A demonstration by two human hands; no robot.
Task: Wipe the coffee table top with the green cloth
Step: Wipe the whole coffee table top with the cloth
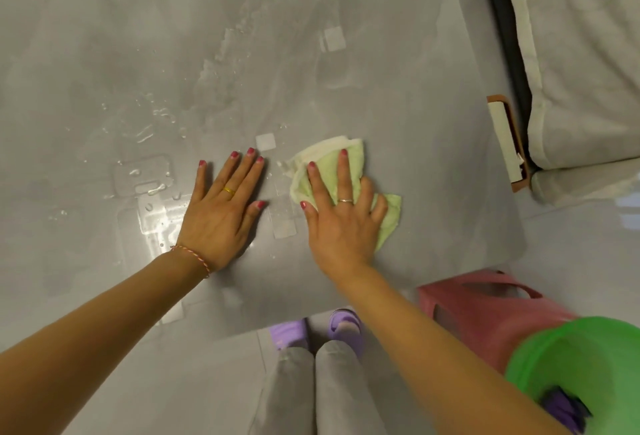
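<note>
Cloth diagonal under right hand

Table top: mostly bare grey slab, open to the far side and to the right edge. In the way near the front: left hand flat on the surface, fingers spread; right hand pressing down on the cloth just right of it. Narrow gap between the two hands, with taped patches lying flat in it. Water drops and a clear flat plate left of the left hand, low, no real block. Off the right edge: holder against the sofa, tight there. Front right corner: pink stool and green bucket crowd the floor.
</note>
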